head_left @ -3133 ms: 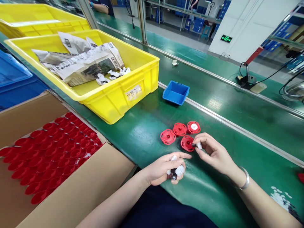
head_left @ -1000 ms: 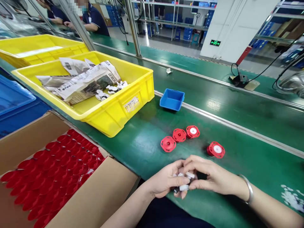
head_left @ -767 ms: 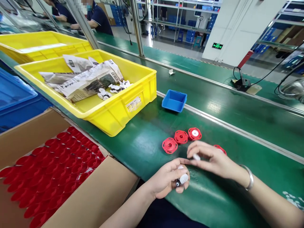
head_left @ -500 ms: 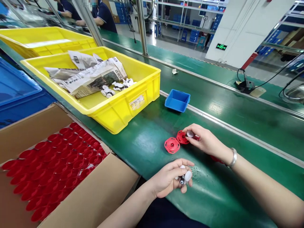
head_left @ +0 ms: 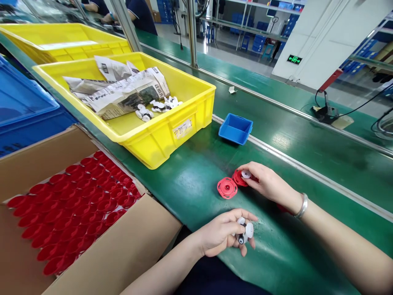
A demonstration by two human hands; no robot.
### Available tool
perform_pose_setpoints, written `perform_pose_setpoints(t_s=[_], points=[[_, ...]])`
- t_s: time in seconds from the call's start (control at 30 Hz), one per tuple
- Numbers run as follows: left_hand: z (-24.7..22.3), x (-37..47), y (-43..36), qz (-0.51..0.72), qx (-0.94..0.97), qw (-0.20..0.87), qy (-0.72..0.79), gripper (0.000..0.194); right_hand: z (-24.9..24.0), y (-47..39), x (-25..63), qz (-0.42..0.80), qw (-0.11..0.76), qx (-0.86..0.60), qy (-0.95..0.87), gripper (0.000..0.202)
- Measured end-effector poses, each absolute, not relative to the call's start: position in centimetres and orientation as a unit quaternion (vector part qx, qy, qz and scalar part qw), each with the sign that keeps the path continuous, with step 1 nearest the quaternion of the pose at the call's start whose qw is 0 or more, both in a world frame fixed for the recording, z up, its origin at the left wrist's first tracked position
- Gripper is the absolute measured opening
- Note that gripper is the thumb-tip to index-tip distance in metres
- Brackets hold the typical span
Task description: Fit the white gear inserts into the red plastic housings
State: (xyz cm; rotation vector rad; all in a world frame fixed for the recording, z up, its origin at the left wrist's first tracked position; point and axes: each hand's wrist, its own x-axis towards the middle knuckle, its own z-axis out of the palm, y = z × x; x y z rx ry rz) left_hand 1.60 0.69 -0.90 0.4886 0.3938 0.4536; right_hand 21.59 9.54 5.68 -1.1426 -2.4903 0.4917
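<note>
My left hand (head_left: 225, 232) is curled, palm up, round several small white-and-black round parts (head_left: 249, 230) above the front of the green bench. My right hand (head_left: 266, 179) pinches one white round part (head_left: 246, 174) at the centre of a red disc (head_left: 238, 178). That disc lies on the bench, half covered by my fingers. Touching its left side is another red disc (head_left: 227, 188), flat, with a small knob in its middle. More red shows under my right wrist, mostly hidden.
A yellow bin (head_left: 172, 143) holds newspaper (head_left: 123, 96) and white parts (head_left: 167, 104). A small blue tray (head_left: 236, 129) stands beyond the discs. At lower left, a cardboard box (head_left: 119, 250) contains rows of red parts (head_left: 76, 205). A metal rail (head_left: 294, 164) crosses the bench.
The white part in my right hand has gone from tilted above the red disc to lying flatter at its middle. My left hand keeps its parts. The whole view has shifted slightly.
</note>
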Motion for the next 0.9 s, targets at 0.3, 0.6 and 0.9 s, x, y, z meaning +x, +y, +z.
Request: perform_pose_setpoints(t_s=[0.3,0.6,0.9], points=[[-0.4,1.5,0.8,0.211,0.244,0.929,0.180,0.033,6.8,8.9,21.5,0.111,0.189,-0.396,-0.892,0.032],[-0.3,1.4,0.7,0.213,0.259,0.921,0.196,0.031,4.9,6.4,21.8,-0.019,0.044,-0.466,-0.884,0.038],[1.0,1.1,0.3,0.167,0.288,0.890,0.313,0.033,3.6,1.0,28.9,-0.075,-0.007,-0.660,-0.747,0.042]])
